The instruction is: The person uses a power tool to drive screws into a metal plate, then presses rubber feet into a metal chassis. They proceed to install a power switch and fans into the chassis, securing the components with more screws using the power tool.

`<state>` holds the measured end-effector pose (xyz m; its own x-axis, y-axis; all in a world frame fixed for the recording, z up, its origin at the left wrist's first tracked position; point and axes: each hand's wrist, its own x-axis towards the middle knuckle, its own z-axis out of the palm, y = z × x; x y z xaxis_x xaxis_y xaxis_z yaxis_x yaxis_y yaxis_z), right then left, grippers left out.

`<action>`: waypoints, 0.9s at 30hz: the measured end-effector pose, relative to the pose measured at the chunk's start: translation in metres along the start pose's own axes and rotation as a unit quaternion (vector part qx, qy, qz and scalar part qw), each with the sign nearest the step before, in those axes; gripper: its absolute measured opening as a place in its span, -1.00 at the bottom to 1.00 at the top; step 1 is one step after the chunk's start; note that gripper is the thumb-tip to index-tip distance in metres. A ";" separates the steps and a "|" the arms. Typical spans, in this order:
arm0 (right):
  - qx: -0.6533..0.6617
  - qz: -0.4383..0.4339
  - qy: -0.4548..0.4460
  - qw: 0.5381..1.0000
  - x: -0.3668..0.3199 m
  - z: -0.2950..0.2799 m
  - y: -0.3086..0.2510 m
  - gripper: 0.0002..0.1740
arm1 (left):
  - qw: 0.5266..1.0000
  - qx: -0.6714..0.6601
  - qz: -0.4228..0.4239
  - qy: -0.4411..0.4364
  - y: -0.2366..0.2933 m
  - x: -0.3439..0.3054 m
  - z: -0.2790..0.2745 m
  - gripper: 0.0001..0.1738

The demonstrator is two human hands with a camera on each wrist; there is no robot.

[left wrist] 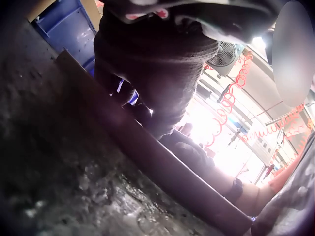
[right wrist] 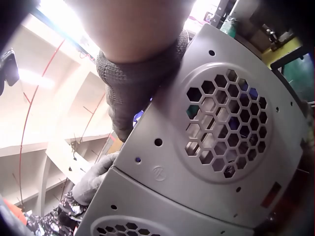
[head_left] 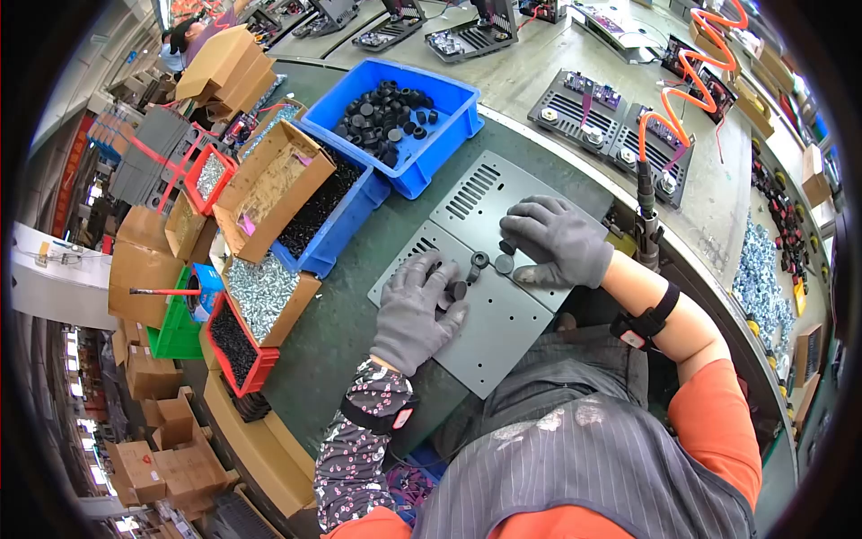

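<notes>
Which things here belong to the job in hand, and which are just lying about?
Likely part of the job:
Gray slotted metal panels
Loose black caps on them
Blue bin of similar caps

Apparently just lying about:
Cardboard boxes at the far left
Red rod by the green bin
Orange coiled hose

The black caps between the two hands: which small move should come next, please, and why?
Probably the right hand should pinch the round black cap beside it. This cap lies close to its spread thumb and fingers, so little reach seems needed. Small bare holes in the grey panel may be where such caps go.
</notes>
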<state>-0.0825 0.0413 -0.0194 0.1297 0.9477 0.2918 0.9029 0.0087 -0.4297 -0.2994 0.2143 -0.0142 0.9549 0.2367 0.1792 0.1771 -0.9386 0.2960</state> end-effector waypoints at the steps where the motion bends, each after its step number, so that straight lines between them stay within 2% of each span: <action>1: -0.002 0.000 -0.002 1.000 0.000 0.000 0.001 -0.22 | 1.000 -0.002 0.000 0.002 0.001 -0.001 -0.003 -0.41; 4: 0.022 -0.002 0.037 0.999 -0.007 0.000 0.000 -0.31 | 0.999 0.030 -0.018 0.021 0.002 -0.014 -0.025 -0.32; 6: 0.153 0.094 0.111 0.977 -0.018 -0.006 -0.006 -0.45 | 0.997 0.017 -0.019 0.071 -0.015 -0.032 -0.047 -0.27; 7: 0.193 0.092 0.149 0.965 -0.026 -0.009 -0.005 -0.57 | 0.995 0.028 -0.053 0.082 -0.023 -0.042 -0.059 -0.29; 8: 0.235 0.171 0.144 0.946 -0.038 -0.017 -0.009 -0.64 | 0.991 0.040 -0.090 0.095 -0.031 -0.052 -0.070 -0.30; 9: 0.274 0.192 0.206 0.920 -0.051 -0.013 -0.009 -0.69 | 0.979 0.110 -0.124 0.117 -0.041 -0.064 -0.080 -0.41; 11: 0.190 0.211 0.254 0.925 -0.080 -0.019 -0.006 -0.75 | 0.960 0.089 -0.220 0.146 -0.069 -0.084 -0.098 -0.54; 12: 0.240 0.277 0.327 0.871 -0.091 -0.014 -0.009 -0.78 | 0.948 0.072 -0.255 0.174 -0.087 -0.094 -0.106 -0.58; 13: 0.257 0.345 0.356 0.830 -0.116 -0.009 0.004 -0.79 | 0.934 0.056 -0.288 0.203 -0.109 -0.104 -0.112 -0.61; 14: 0.378 0.321 0.371 0.785 -0.144 -0.003 0.027 -0.76 | 0.928 0.051 -0.300 0.216 -0.133 -0.113 -0.118 -0.61; 16: 0.273 0.325 0.429 0.798 -0.163 0.010 0.063 -0.69 | 0.916 -0.005 -0.352 0.191 -0.169 -0.118 -0.131 -0.55; 17: 0.037 0.337 0.457 0.823 -0.168 0.013 0.075 -0.64 | 0.915 -0.030 -0.361 0.179 -0.182 -0.115 -0.137 -0.54; 18: 0.073 0.362 0.418 0.830 -0.184 0.018 0.095 -0.52 | 0.914 -0.025 -0.360 0.184 -0.191 -0.108 -0.141 -0.54; 19: 0.074 0.358 0.422 0.830 -0.175 0.014 0.086 -0.52 | 0.918 -0.020 -0.374 0.131 -0.197 -0.099 -0.144 -0.50; 20: 0.002 0.366 0.354 0.860 -0.167 0.006 0.075 -0.48 | 0.919 -0.016 -0.387 0.077 -0.203 -0.091 -0.145 -0.46; 21: -0.072 0.372 0.282 0.882 -0.162 0.001 0.067 -0.44 | 0.919 -0.016 -0.386 0.080 -0.209 -0.084 -0.140 -0.46; 22: -0.120 0.376 0.261 0.881 -0.163 -0.001 0.071 -0.37 | 0.922 0.010 -0.386 0.026 -0.213 -0.076 -0.133 -0.39; 24: -0.092 0.362 0.246 0.894 -0.160 -0.013 0.068 -0.37 | 0.910 0.070 -0.402 -0.074 -0.209 -0.060 -0.129 -0.20; 26: -0.065 0.349 0.228 0.906 -0.163 -0.016 0.071 -0.36 | 0.913 0.055 -0.396 -0.085 -0.218 -0.062 -0.125 -0.19; 27: 0.021 0.366 0.232 0.901 -0.168 -0.014 0.075 -0.38 | 0.914 0.040 -0.391 -0.099 -0.216 -0.062 -0.126 -0.17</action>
<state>-0.0304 -0.1215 -0.0889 0.8505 0.4685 0.2391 0.4909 -0.5436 -0.6809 -0.4269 0.4341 0.0288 0.5512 0.8011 -0.2332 0.8338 -0.5184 0.1900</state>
